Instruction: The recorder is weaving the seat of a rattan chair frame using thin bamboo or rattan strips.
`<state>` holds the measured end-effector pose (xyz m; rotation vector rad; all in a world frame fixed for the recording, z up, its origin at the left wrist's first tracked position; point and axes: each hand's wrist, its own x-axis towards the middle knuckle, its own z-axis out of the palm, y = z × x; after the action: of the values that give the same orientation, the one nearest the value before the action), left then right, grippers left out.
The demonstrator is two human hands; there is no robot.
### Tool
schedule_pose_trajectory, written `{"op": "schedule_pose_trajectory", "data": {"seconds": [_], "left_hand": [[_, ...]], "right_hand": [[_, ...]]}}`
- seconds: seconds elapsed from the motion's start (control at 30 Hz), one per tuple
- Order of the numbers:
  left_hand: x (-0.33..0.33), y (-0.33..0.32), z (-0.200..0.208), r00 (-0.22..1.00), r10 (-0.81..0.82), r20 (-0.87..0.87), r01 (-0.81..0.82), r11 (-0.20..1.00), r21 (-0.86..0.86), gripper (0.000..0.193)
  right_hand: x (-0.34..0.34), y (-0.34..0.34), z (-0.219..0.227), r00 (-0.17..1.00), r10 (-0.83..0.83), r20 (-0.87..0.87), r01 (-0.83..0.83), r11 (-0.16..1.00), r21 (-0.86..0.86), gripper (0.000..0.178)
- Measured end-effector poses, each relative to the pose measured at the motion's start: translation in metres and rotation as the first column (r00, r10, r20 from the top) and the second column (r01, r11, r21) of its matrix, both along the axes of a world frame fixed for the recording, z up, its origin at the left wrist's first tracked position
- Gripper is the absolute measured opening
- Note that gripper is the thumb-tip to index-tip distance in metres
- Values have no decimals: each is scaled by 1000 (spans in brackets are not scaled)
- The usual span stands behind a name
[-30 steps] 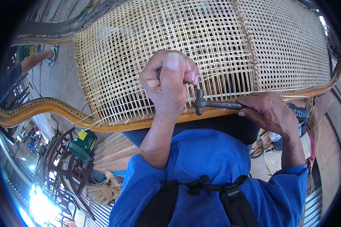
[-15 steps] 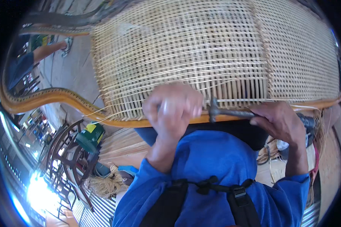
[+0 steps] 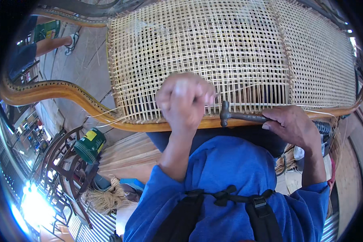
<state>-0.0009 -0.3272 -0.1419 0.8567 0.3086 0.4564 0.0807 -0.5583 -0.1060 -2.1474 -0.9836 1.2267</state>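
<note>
A woven cane panel (image 3: 197, 44) in pale strips fills a curved wooden frame (image 3: 145, 126) in front of me. Along the near rail some upright strips stand with open gaps between them. My left hand (image 3: 184, 97) is closed, its fingers curled above the near edge of the weave; it is slightly blurred, and whatever it pinches is hidden. To its right, my right hand (image 3: 292, 125) grips a small metal hammer (image 3: 246, 117) by the handle, thumb and fingers wrapped round it. The hammer's head lies over the near rail, pointing left, a short way from my left hand.
At the left stand a green bucket (image 3: 90, 145) with a yellow label and dark wooden chair frames (image 3: 64, 161). A bundle of loose fibre (image 3: 109, 197) lies lower left. Another person's leg (image 3: 52, 45) shows at upper left. Loose strips (image 3: 105, 122) stick out by the frame's left curve.
My left hand has risen a little, further over the weave. The hammer stays in my right hand, almost in the same place. The whole view has shifted slightly.
</note>
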Motion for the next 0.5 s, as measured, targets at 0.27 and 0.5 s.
{"op": "schedule_pose_trajectory", "data": {"seconds": [0.27,0.5], "left_hand": [[28,-14,-13,984,-109,-140,120,990,68,29],[28,-21,-11,992,-110,-62,117,986,117,27]], "right_hand": [[4,-4,-12,1000,-7,-14,7,1000,11,20],[5,-16,-14,1000,-22,-20,22,1000,-9,21]]}}
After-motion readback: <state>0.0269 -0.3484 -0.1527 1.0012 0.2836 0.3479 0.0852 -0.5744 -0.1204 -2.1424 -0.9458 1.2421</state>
